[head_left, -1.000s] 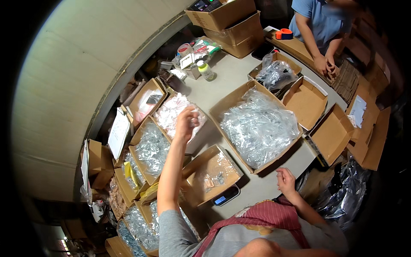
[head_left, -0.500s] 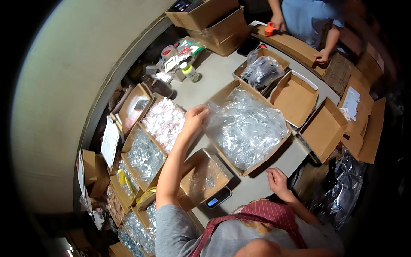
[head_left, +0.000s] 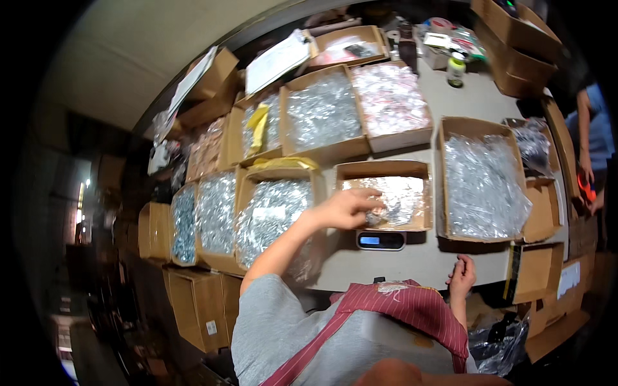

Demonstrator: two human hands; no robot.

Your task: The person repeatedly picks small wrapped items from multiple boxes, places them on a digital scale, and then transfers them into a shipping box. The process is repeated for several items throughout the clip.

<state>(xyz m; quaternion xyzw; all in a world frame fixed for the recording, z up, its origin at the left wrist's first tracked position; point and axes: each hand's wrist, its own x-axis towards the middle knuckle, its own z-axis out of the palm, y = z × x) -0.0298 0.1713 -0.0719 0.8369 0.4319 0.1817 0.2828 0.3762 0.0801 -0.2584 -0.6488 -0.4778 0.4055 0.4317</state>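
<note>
My left hand [head_left: 351, 208] reaches over the near left edge of a small cardboard box [head_left: 344, 175] lined with clear plastic. Its fingers are bent together above small metallic bits in the box; whatever they hold is too small to make out. That box sits on a digital scale [head_left: 381, 241] with a lit blue display. Near the table's front edge, my right hand [head_left: 461, 276] hovers with curled fingers, and anything inside them is hidden. Between the hands and farther right stands a larger box of clear plastic packets [head_left: 483, 186].
Several open boxes of packets stand left, among them a box of silvery packets [head_left: 273, 212] and a box of pink-white packets [head_left: 391, 96]. A bottle [head_left: 456, 69] stands at the back. Empty trays [head_left: 537, 270] lie right, near a co-worker's hand [head_left: 586, 174].
My left hand has left the large box of clear packets and come over the small box on the scale. The view has turned left. My right hand stays curled near the table edge.
</note>
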